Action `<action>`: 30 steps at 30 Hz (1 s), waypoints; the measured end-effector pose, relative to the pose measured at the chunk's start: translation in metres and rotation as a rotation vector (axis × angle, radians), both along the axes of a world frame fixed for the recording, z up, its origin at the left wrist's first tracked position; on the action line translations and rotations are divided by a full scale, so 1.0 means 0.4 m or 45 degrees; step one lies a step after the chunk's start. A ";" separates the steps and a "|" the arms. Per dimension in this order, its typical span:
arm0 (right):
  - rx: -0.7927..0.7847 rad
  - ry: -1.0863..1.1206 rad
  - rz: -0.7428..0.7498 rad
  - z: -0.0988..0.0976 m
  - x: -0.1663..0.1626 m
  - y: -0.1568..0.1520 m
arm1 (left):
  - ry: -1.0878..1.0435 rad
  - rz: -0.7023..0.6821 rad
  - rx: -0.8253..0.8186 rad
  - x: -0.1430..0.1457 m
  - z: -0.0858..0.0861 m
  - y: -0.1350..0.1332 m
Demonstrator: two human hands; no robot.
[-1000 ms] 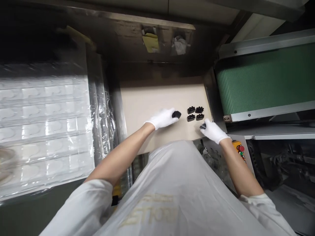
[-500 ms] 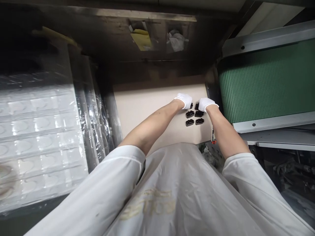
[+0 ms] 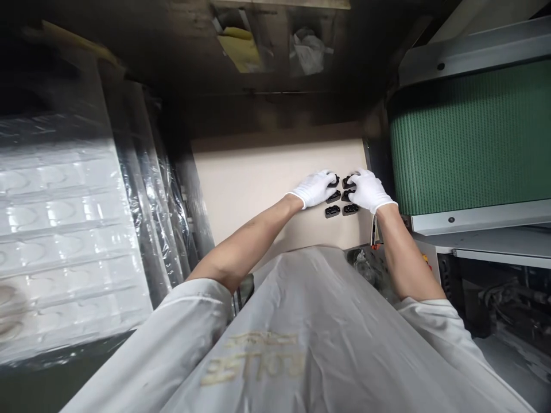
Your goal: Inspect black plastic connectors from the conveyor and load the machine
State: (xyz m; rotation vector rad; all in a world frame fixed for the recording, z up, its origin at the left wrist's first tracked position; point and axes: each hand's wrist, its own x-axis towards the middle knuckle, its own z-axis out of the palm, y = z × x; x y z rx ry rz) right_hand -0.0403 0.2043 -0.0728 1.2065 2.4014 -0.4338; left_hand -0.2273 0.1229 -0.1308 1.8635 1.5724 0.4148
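Several small black moulded parts [image 3: 341, 203] stand in two neat columns on a beige board [image 3: 267, 189]. My left hand [image 3: 314, 189], in a white glove, lies with its fingertips over the top-left black part [image 3: 334, 182]. My right hand [image 3: 368, 191], also gloved, curls over the top-right black part [image 3: 348, 182]. The fingers partly hide both top parts. The lower black parts [image 3: 332, 211] stay uncovered below my hands.
A green ribbed conveyor belt [image 3: 469, 137] in a metal frame runs along the right of the board. Stacked clear plastic trays [image 3: 64, 223] lie to the left. A dark metal wall with pockets of paper and plastic [image 3: 307, 51] stands beyond.
My hands have come together from either side, each bringing a black part to the top of the group. The head view has also shifted slightly.
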 end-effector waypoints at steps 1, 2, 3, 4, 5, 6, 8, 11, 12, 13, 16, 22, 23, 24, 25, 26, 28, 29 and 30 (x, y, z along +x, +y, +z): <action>-0.012 -0.034 0.022 0.000 0.002 -0.005 | 0.023 -0.026 0.010 0.004 0.003 -0.004; -0.015 -0.068 0.044 -0.001 0.002 -0.008 | 0.053 -0.041 0.020 0.009 0.006 -0.006; -0.013 -0.097 0.067 -0.001 0.002 -0.011 | 0.086 -0.051 0.029 0.014 0.011 -0.007; -0.006 -0.122 0.091 0.000 0.000 -0.013 | 0.119 -0.059 0.032 0.019 0.015 -0.005; 0.002 -0.143 0.111 0.000 -0.001 -0.015 | 0.153 -0.069 0.028 0.023 0.019 -0.003; 0.010 -0.160 0.128 0.001 -0.003 -0.015 | 0.187 -0.082 0.014 0.027 0.023 0.000; 0.026 -0.189 0.146 0.002 -0.006 -0.016 | 0.255 -0.117 -0.024 0.034 0.030 0.008; 0.037 -0.215 0.152 0.002 -0.006 -0.016 | 0.336 -0.180 -0.071 0.040 0.035 0.017; 0.035 -0.223 0.154 0.001 -0.005 -0.016 | 0.353 -0.199 -0.079 0.042 0.036 0.019; 0.027 -0.230 0.155 -0.002 -0.003 -0.015 | 0.365 -0.212 -0.085 0.044 0.036 0.021; -0.004 -0.252 0.150 -0.012 0.002 -0.015 | 0.380 -0.224 -0.100 0.052 0.039 0.023; -0.033 -0.243 0.145 -0.025 0.006 -0.013 | 0.380 -0.215 -0.123 0.062 0.042 0.019; -0.040 -0.244 0.143 -0.025 0.005 -0.013 | 0.378 -0.214 -0.124 0.063 0.040 0.016; -0.047 -0.248 0.141 -0.024 0.006 -0.014 | 0.376 -0.212 -0.124 0.064 0.038 0.013; -0.053 -0.253 0.139 -0.024 0.007 -0.016 | 0.373 -0.210 -0.125 0.065 0.035 0.009; -0.059 -0.257 0.138 -0.025 0.009 -0.019 | 0.370 -0.206 -0.127 0.066 0.032 0.004; -0.068 -0.262 0.143 -0.027 0.016 -0.029 | 0.367 -0.195 -0.134 0.072 0.026 -0.012; -0.069 -0.262 0.148 -0.029 0.021 -0.037 | 0.365 -0.190 -0.138 0.076 0.024 -0.021; -0.070 -0.261 0.155 -0.030 0.027 -0.046 | 0.362 -0.184 -0.142 0.080 0.023 -0.033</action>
